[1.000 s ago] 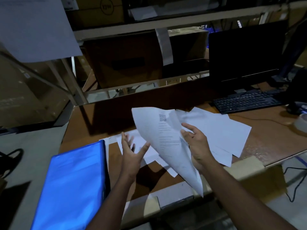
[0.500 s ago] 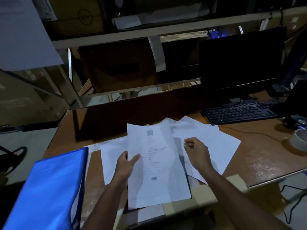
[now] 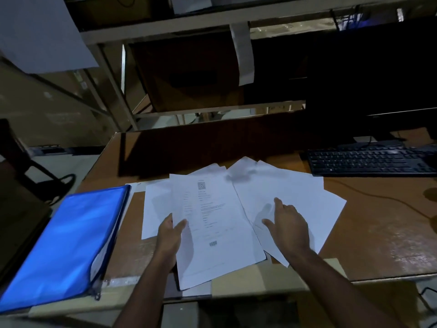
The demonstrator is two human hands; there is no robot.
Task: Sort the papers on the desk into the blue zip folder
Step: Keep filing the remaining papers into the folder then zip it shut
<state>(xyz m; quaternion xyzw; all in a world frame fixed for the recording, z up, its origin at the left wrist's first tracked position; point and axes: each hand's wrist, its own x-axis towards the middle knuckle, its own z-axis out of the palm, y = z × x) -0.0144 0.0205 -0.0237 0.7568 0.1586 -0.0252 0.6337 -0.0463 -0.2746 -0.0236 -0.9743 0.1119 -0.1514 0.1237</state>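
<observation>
1. The left hand [image 3: 170, 235] is pinching the printed sheet [image 3: 212, 223] in its grip.
2. The right hand [image 3: 289, 227], fingers spread wide, is pressing loose papers [image 3: 295, 192].
3. The blue zip folder [image 3: 63, 242] is lying at nine o'clock on the worktop [image 3: 378, 233]; a keyboard [image 3: 369, 159] is sitting at two o'clock.

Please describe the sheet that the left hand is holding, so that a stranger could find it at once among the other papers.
On the brown desk, right of the blue zip folder, lies a fan of white papers. The printed sheet lies on top, its left edge pinched by the left hand. It alone shows text lines, a square code and a barcode.
</observation>
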